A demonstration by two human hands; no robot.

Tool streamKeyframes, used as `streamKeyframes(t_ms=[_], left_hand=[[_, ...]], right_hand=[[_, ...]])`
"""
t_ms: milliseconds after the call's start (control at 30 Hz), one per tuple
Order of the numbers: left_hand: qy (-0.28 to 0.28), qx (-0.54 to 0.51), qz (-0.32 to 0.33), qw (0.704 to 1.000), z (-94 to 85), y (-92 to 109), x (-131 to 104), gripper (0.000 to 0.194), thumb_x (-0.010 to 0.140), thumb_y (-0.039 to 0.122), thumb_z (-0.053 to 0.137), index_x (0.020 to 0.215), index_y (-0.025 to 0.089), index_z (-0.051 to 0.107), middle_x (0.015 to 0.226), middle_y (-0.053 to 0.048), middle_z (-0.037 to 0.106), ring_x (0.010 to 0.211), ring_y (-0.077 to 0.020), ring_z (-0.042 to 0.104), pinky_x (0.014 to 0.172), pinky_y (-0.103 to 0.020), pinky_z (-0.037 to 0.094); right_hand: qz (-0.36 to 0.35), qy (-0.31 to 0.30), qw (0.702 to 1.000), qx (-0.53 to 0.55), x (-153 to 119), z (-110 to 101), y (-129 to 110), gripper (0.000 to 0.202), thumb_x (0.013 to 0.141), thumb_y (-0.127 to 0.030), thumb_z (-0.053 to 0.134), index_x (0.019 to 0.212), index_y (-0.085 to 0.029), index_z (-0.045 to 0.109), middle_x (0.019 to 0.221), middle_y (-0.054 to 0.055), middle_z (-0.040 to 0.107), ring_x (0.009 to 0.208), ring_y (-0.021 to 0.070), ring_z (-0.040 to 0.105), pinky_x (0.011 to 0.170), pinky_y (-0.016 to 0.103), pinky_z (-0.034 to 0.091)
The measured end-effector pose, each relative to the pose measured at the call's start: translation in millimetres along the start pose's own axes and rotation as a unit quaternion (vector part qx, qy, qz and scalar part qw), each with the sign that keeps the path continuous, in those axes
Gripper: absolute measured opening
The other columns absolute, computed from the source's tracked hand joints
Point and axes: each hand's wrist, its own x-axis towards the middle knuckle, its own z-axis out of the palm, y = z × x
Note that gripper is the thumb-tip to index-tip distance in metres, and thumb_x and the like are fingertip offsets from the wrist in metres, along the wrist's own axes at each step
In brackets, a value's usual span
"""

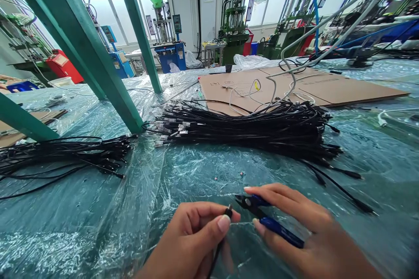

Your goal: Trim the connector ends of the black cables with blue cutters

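Between the thumb and fingers of my left hand (193, 237) is the end of a black cable (228, 212), its metal tip pointing up. My right hand (301, 222) holds a pair of flush cutters (278, 229) with blue handles. Their dark jaws stand apart, just right of the cable end and not touching it. Beyond my hands lies a thick bundle of black cables (248, 128), with silvery connectors at its left end. A few cable ends stick out of it toward my right hand.
Another black cable pile (65, 154) lies at the left by a green metal post (108, 83). Flat cardboard (314, 87) rests behind the bundle, with a grey cable (288, 69) over it. Clear plastic film covers the table (108, 226). Green machines (235, 22) stand beyond.
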Motion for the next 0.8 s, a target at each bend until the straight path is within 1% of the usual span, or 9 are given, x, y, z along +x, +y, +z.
streamKeyframes(t_ms=[100,233,367,433,600,700,800], left_hand=[[0.005,0.042,-0.020,0.999,-1.5,2.0,-0.8,0.055,0.061,0.057,0.078,0.090,0.010,0.069,0.044,0.005,0.058,0.029,-0.0017,0.032,0.030,-0.016,0.014],[0.008,0.066,-0.014,0.998,-2.1,3.2,-0.3,0.059,0.062,0.059,0.077,0.093,0.009,0.070,0.042,0.006,0.055,0.028,-0.0011,0.030,0.030,-0.016,0.014],[0.013,0.075,0.013,0.997,-5.4,1.1,0.6,0.051,0.067,0.055,0.076,0.092,0.011,0.071,0.044,0.006,0.054,0.029,-0.0002,0.029,0.031,-0.016,0.011],[0.017,0.064,0.030,0.997,-7.2,-0.2,0.8,0.048,0.067,0.053,0.077,0.091,0.012,0.072,0.045,0.007,0.054,0.031,-0.0001,0.028,0.032,-0.017,0.010],[-0.002,0.046,0.049,0.998,-7.2,0.1,1.1,0.042,0.065,0.052,0.079,0.082,0.014,0.073,0.045,0.007,0.055,0.033,-0.0005,0.028,0.037,-0.017,0.018],[-0.004,0.053,0.056,0.997,-6.0,0.5,1.5,0.045,0.062,0.054,0.080,0.083,0.015,0.073,0.045,0.007,0.055,0.033,-0.0012,0.029,0.038,-0.018,0.021],[-0.001,0.063,0.059,0.996,-6.3,-1.2,2.2,0.048,0.062,0.056,0.079,0.084,0.015,0.072,0.044,0.008,0.054,0.033,-0.0017,0.029,0.038,-0.018,0.021]], right_hand=[[-0.033,0.005,0.999,-0.041,1.3,-2.5,-0.1,0.034,0.077,-0.031,0.062,0.111,-0.036,0.067,0.102,0.000,0.070,0.090,0.0181,0.068,0.073,0.027,0.058],[-0.059,0.012,0.997,-0.048,4.7,-3.2,-1.2,0.033,0.074,-0.028,0.063,0.106,-0.034,0.069,0.094,0.000,0.072,0.081,0.0182,0.069,0.066,0.027,0.058],[-0.061,0.007,0.998,-0.035,6.4,-4.1,-2.3,0.033,0.071,-0.025,0.063,0.102,-0.033,0.072,0.088,0.001,0.073,0.075,0.0185,0.070,0.062,0.027,0.058],[-0.057,-0.001,0.998,-0.035,5.5,-5.1,-2.0,0.034,0.070,-0.024,0.064,0.102,-0.033,0.072,0.088,0.001,0.073,0.075,0.0192,0.069,0.063,0.028,0.058],[-0.058,-0.032,0.997,-0.038,1.3,-6.0,1.6,0.040,0.072,-0.023,0.063,0.109,-0.035,0.068,0.094,0.000,0.072,0.079,0.0186,0.069,0.066,0.028,0.058],[-0.060,-0.032,0.997,-0.041,0.4,-4.3,2.9,0.039,0.072,-0.023,0.064,0.109,-0.034,0.069,0.094,0.001,0.072,0.079,0.0203,0.069,0.067,0.030,0.058],[-0.065,-0.034,0.996,-0.046,0.2,-2.4,2.4,0.039,0.071,-0.022,0.063,0.108,-0.034,0.069,0.094,0.001,0.072,0.079,0.0203,0.069,0.069,0.031,0.057]])
